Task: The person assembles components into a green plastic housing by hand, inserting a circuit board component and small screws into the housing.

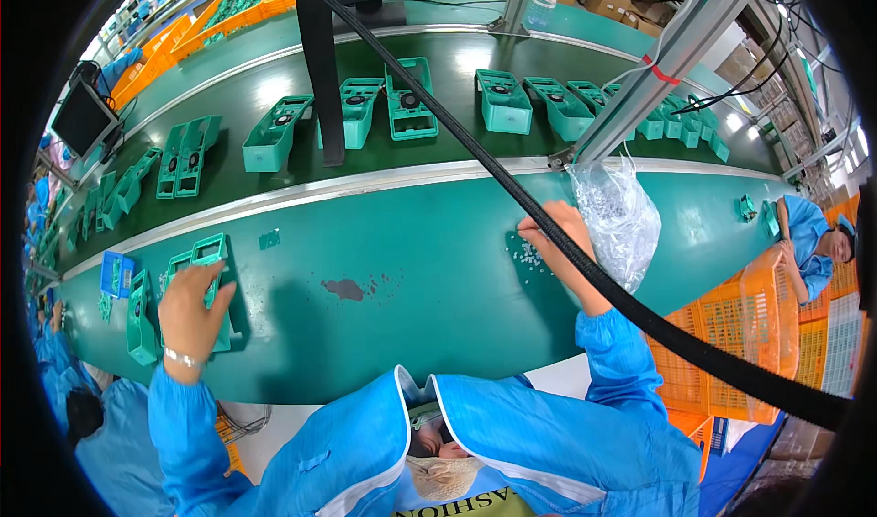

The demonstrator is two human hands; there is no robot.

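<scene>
My left hand point(192, 314) is over a pair of light-green plastic housings point(216, 248) at the left of the bench, its thumb spread away from the fingers. Part of the housings is hidden beneath it, and whether it touches them is hard to tell. Another green housing point(141, 321) stands just left of that hand. To the right, my right hand point(565, 243) hovers at a scatter of tiny white parts point(527, 256), fingertips drawn together. Anything between those fingertips is too small to make out. Beside this hand a clear plastic bag point(618, 220) holds pale contents.
A blue bin point(117, 274) sits at the far left. Along the dark green conveyor point(448, 51) beyond stand several green housings with round black parts. A metal post point(671, 65) and a black cable point(512, 184) cross the view. Orange crates point(731, 325) and a co-worker point(808, 234) are at right.
</scene>
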